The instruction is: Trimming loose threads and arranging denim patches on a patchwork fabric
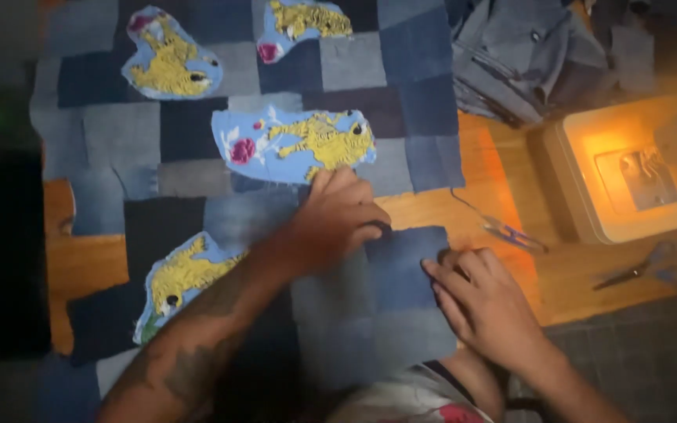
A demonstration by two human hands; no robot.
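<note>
Most of the bench (503,168) is covered by a big denim patchwork sheet (197,141), blues and greys, spread flat from the top edge down to the near edge. Bare wood is only seen in a strip along the sheet's right edge and in a small gap at the far left, so free room is pretty tight there.

A heap of folded grey denim (534,55) is piled at the top right, just off the sheet's corner. Below it a pale metal tin (628,172) is lit up orange, well apart from the hands.

Four light-blue appliqué patches with yellow tiger figures are laid on the sheet: two at the top (170,59) (303,23), one in the middle (295,145), one at lower left (178,278).

The left hand (334,219) is pressed flat, fingers spread, just under the middle patch's lower edge. The right hand (483,301) is laid open on the right edge of a dark blue square (405,266); nothing is gripped by either.

Small thread snips (511,233) are left just beyond that edge, and scissors (636,270) lie farther right.
</note>
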